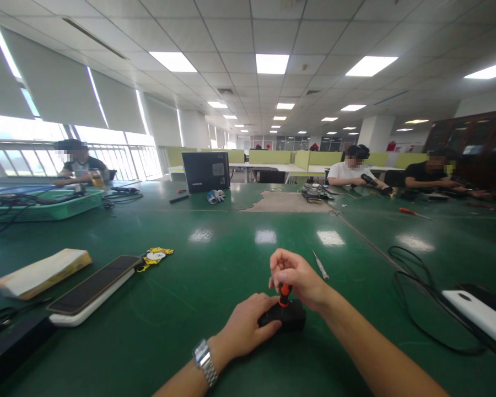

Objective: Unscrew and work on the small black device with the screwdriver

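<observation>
On the green table right before me lies a small black box-shaped device [296, 318]. My left hand [248, 324], with a silver watch at the wrist, grips it between thumb and fingers. Above it my right hand [294, 275] has its fingers closed on the top of a red and black screwdriver [284, 296]. The screwdriver stands upright, its lower end at the top of the device; its tip cannot be made out. A thin, clear-handled screwdriver [320, 266] lies just beyond my right hand.
To the left are a tissue pack [45, 271], a phone [97, 282] on a white slab, and a yellow charm [156, 256]. A green basket [62, 207] holds cables. Black cable [409, 314] loops at right. Several people sit across the table, near a black computer case [205, 172].
</observation>
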A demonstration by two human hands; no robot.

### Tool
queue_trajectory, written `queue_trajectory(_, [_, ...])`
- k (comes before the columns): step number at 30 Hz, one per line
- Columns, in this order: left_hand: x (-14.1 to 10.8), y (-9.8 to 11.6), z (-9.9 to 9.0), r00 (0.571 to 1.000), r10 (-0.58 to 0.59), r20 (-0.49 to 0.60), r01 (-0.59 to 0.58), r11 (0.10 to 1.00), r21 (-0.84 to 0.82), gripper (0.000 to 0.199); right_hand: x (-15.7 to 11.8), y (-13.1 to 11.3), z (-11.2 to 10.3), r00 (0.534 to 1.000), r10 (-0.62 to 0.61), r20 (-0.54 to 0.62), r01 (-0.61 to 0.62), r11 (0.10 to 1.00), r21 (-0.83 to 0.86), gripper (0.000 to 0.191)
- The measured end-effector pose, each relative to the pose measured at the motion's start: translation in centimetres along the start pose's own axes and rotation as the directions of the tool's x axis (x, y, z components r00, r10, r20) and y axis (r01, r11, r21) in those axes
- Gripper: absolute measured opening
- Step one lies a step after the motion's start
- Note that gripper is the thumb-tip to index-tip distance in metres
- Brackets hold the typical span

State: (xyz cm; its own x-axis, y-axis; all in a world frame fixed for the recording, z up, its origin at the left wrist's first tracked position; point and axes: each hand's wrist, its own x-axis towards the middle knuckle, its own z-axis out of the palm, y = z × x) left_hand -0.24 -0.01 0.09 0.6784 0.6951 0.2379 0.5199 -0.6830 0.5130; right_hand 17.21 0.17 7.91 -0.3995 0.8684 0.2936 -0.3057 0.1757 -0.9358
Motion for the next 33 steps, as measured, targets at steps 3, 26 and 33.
queue_trajectory(3, [0.0,-0.1,0.1,1.0,0.002,-0.004,-0.002,1.0,-0.022,0.034,-0.1,-0.2,0.1,0.997,0.023,0.072,-0.027,0.998,0.051,0.011])
queue_trajectory(26, [0.3,-1.8,-0.9,0.962,-0.215,-0.171,0.226,0.973,0.047,0.045,-1.7,2.7,-17.7,0.682,0.114,-0.722,-0.731,0.084,-0.677,0.025])
queue_trajectory(33, [0.9,-3.7,-1.4,0.95,-0.215,-0.228,0.238,0.968,0.081,0.042,-2.4,1.0,-16.8,0.786,0.352,-0.508,-0.603,0.253,-0.757,0.016])
